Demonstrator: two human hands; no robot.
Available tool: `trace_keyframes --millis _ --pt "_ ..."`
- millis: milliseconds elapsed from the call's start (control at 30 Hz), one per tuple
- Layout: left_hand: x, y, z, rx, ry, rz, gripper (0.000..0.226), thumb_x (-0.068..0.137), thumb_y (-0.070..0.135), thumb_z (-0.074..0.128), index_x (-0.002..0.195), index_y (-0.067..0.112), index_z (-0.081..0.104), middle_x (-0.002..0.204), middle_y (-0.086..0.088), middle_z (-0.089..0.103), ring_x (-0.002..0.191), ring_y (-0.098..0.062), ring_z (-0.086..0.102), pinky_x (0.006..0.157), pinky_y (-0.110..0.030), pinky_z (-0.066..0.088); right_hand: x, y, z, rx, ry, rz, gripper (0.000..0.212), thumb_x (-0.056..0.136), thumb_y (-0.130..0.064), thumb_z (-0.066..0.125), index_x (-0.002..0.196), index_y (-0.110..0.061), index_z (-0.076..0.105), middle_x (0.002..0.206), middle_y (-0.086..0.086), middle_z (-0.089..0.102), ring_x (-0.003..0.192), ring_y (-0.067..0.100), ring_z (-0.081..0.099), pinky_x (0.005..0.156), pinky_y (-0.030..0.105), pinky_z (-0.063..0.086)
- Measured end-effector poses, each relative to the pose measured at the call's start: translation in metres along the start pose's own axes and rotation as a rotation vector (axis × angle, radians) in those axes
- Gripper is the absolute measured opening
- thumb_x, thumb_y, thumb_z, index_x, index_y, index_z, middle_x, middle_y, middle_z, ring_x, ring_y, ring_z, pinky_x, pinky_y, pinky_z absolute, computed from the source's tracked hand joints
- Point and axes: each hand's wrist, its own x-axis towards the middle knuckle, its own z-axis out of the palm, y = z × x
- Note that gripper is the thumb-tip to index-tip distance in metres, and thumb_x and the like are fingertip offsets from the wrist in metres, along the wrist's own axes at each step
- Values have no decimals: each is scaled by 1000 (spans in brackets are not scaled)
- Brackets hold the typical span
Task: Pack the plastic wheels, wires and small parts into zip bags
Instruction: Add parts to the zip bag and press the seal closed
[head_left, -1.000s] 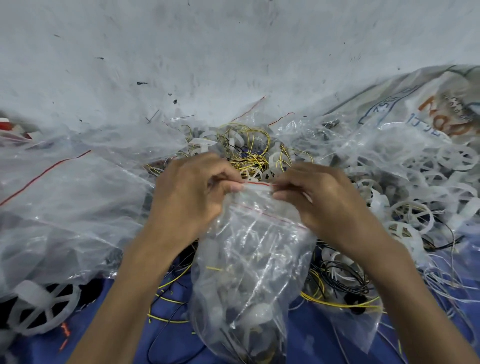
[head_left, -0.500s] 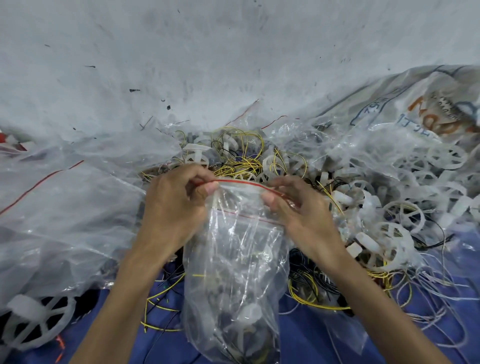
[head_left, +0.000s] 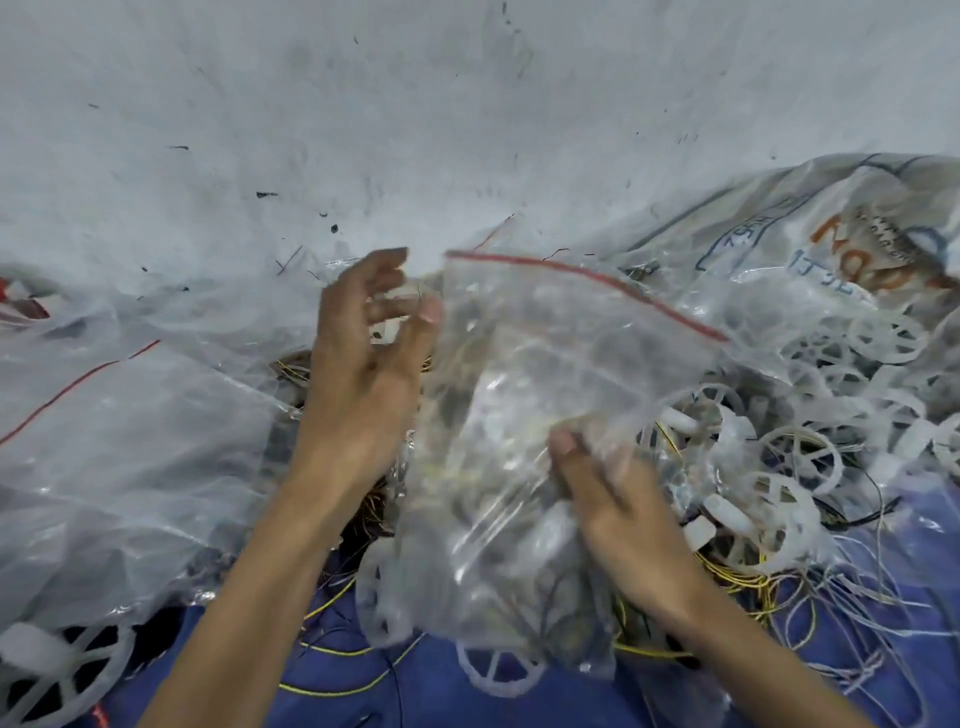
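L hand (head_left: 363, 379) up higher, palm facing right, fingers (head_left: 385, 262) spread & loosely bent, gripping nothing. R hand (head_left: 618, 504) lower, thumb on front of zip bag (head_left: 519, 364), fingers behind it, pinching. Both forearms bare, angled in from bottom edge.

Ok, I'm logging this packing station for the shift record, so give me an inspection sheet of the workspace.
Surface: blue cloth, mostly covered.
Job's things: zip bag, filled, red seal strip; loose white plastic wheels at right.
Clutter: large clear bags at left; printed sack far right.
Grippers: left hand open beside the zip bag; right hand grips its middle.
Cables: yellow wires and thin white wires, tangled.
Surroundings: pale speckled wall or floor.
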Motion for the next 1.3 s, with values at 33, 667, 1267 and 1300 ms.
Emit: trace_keyframes --millis 33,667,1267,1300 --pt "1 -7 -3 33 13 -16 37 82 39 53 118 37 47 126 8 50 98 13 52 74 -2 41 9 -2 -9 6 50 60 63 93 -45 35 73 13 50 59 21 58 52 33 56 52 52 44" --pt "-14 -121 -103 1258 205 -289 62 72 30 76 125 7 53 135 -24 37 125 -43 31 91 -61 33 213 167 -153 -279 892 652 77 93 -37 45 146 0 2 152 21 10 139 34 19 110 40 21" --pt "-9 -106 -118 1002 193 155 10 82 -2 66 86 4 73 88 -16 69 82 -39 61 74 -40 45 124 60 -26 -160 332 -68 12 89 -10 51 98 -13 59 107 10 61 85 6 56 76 17 45" --pt "-6 -97 -116 947 158 247 11 82 -4 66 84 4 73 86 -15 69 80 -36 61 74 -36 43 119 50 -18 -84 200 -33 11 92 -17 51 100 -14 59 106 6 64 87 5 59 78 16 46"
